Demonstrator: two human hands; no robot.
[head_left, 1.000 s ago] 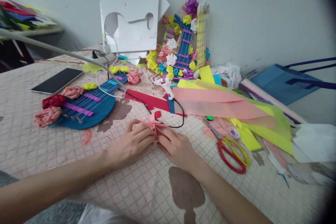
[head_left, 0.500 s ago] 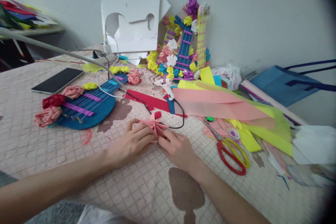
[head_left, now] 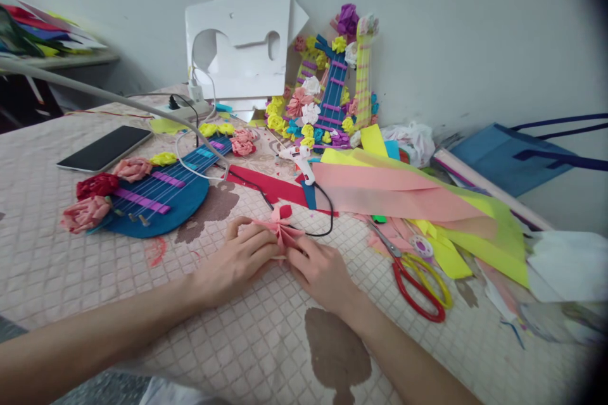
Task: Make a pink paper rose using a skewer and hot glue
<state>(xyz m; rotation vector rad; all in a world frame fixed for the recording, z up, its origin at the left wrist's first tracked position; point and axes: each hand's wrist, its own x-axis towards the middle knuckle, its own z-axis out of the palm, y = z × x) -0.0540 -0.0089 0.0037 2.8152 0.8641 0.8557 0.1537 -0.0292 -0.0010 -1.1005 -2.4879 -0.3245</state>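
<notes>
Between my two hands is a piece of pink crepe paper, gathered into fan-like pleats. My left hand pinches its left side with fingers curled. At its right side, my right hand grips the lower folds; the fingertips are partly hidden. A small red paper scrap shows just beyond the pleats. Behind lies a white hot glue gun, its black cord looping close to my right hand. To the left rests a blue toy guitar trimmed with paper roses.
Scissors with red and yellow handles lie on the right. Pink paper strips spread behind them. A phone sits at the left, near a power strip. More decorated guitars lean on the wall beside white foam board.
The view has tipped slightly, so the background sits a little lower. Both hands stay on the pink paper with hardly any movement.
</notes>
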